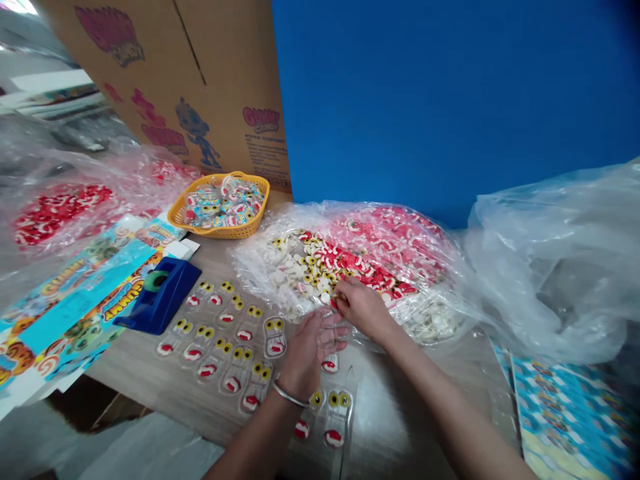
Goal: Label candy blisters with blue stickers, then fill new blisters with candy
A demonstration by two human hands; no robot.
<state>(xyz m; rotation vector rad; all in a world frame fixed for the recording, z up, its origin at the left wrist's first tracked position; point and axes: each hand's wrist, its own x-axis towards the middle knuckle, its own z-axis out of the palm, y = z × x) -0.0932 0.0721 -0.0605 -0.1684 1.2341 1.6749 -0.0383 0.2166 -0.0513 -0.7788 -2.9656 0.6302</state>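
Observation:
My left hand, with a metal bangle at the wrist, is curled round a clear plastic blister tray. Right beside it, my right hand pinches a small red gummy candy close to that tray. Just beyond my hands lies an opened clear bag with loose red-and-white teeth gummies and yellow-and-white eye gummies. Rows of blister trays spread over the table on the left and under my left arm, most with two eyes and one set of teeth.
A yellow basket of wrapped candies stands behind. A blue tape dispenser sits on the left near printed card sheets. Behind rise a cardboard box and a blue panel. More plastic bagging lies right.

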